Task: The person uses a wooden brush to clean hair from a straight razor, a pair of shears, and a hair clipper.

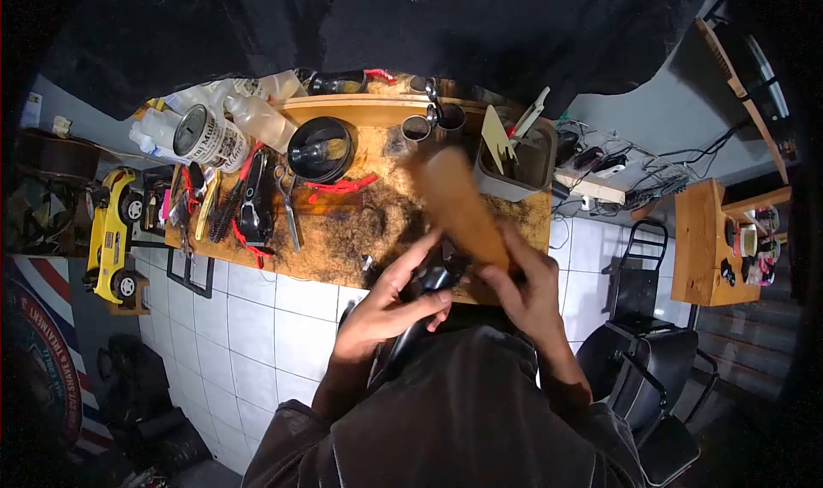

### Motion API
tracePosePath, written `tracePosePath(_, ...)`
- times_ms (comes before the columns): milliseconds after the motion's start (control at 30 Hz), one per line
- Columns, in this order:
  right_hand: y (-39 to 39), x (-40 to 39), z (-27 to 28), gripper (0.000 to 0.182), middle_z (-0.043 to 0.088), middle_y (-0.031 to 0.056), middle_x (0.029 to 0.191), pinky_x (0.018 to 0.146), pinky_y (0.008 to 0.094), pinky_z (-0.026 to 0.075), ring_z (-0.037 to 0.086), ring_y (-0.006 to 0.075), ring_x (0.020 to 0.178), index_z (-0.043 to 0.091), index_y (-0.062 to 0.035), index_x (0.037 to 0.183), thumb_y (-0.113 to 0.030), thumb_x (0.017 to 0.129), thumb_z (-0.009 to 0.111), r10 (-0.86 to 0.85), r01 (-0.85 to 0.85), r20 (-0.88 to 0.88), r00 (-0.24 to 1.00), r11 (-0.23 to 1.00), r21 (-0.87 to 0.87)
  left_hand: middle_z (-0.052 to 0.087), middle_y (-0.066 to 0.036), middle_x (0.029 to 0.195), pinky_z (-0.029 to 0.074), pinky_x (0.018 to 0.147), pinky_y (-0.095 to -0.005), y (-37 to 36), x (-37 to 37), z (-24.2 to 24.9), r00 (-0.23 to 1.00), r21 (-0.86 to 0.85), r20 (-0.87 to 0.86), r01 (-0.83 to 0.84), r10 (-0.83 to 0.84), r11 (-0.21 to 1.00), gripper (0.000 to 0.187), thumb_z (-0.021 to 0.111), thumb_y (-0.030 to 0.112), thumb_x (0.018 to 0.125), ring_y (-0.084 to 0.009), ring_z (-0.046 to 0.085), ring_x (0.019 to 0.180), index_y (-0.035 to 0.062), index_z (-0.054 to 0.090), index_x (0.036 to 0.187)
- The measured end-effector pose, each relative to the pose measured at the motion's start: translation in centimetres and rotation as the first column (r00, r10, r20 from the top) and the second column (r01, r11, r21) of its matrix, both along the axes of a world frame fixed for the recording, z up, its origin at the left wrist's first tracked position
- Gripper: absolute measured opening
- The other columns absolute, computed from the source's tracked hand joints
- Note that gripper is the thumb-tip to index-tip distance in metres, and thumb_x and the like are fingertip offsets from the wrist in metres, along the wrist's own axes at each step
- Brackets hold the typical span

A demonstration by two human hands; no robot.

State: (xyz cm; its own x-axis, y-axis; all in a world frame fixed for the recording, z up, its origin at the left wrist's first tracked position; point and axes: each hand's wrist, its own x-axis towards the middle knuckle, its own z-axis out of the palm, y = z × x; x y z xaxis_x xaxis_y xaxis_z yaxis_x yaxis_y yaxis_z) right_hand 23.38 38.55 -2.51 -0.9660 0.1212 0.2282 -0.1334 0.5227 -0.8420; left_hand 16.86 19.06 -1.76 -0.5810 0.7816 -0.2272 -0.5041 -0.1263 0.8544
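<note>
My left hand (386,308) is wrapped around a shiny black hair clipper (439,274), held low in front of my body at the table's near edge. My right hand (533,284) grips a long tan-brown brush (463,205), its far end smeared by motion and pointing away over the table. The brush's lower end is right beside the clipper. Dark hair clippings lie scattered on the wooden table (330,269) beyond both hands. Scissors (288,205) and another black clipper (252,213) rest to the left.
A black bowl (321,149) with a brush in it stands at the back, beside a labelled jar (210,141) and a clear bottle (261,121). Metal cups (417,129) and a grey bin (525,175) with combs stand back right. A black chair (656,364) is at right.
</note>
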Motion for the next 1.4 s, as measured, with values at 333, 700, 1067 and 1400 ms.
tracePosePath(333, 1.2, 2.7, -1.1, 0.047, 0.061, 0.0236, 0.114, 0.094, 0.0357, 0.043, 0.060, 0.0308, 0.108, 0.056, 0.0059, 0.118, -0.015, 0.080, 0.073, 0.177, -0.167, 0.089, 0.980, 0.980, -0.110, 0.055, -0.010, 0.107, 0.051, 0.054, -0.0275, -0.3, -0.4, -0.7, 0.910, 0.230, 0.304, -0.356, 0.281, 0.906, 0.060, 0.046, 0.022, 0.098, -0.0167, 0.058, 0.076, 0.0154, 0.015, 0.149)
tracePosePath(700, -0.2, -0.4, 0.4, 0.045, 0.056, 0.0231, 0.119, 0.094, 0.0350, 0.041, 0.057, 0.0284, 0.109, 0.038, 0.0047, 0.133, -0.011, 0.093, 0.051, -0.121, 0.138, 0.080, 0.989, 0.950, -0.281, 0.055, -0.012, 0.105, 0.053, 0.060, -0.0289, 0.4, -0.1, -1.1, 0.934, 0.075, 0.218, -0.306, 0.284, 0.949, 0.060, 0.060, 0.002, 0.088, -0.0183, 0.061, 0.078, 0.0103, 0.027, 0.138)
tracePosePath(1067, -1.2, -0.8, 1.0, 0.051, 0.059, 0.0281, 0.111, 0.089, 0.0367, 0.046, 0.060, 0.0393, 0.105, 0.034, 0.0002, 0.137, -0.012, 0.091, 0.053, -0.138, 0.149, 0.113, 0.984, 0.985, -0.092, 0.061, -0.008, 0.096, 0.050, 0.053, -0.0249, 1.1, 0.3, 1.0, 0.985, -0.115, -0.145, -0.110, 0.093, 0.987, 0.067, 0.067, -0.002, 0.081, -0.0113, 0.060, 0.073, 0.0096, 0.026, 0.132)
tracePosePath(1400, -0.1, 1.6, -0.7, 0.052, 0.057, 0.0243, 0.119, 0.095, 0.0357, 0.042, 0.057, 0.0279, 0.112, 0.038, 0.0047, 0.135, -0.018, 0.092, 0.056, -0.043, 0.052, 0.069, 0.997, 0.990, -0.134, 0.055, -0.016, 0.112, 0.055, 0.065, -0.0317, 0.2, -0.6, -0.4, 0.884, 0.189, 0.406, -0.330, 0.232, 0.925, 0.065, 0.052, 0.001, 0.091, -0.0194, 0.062, 0.088, 0.0137, 0.016, 0.143)
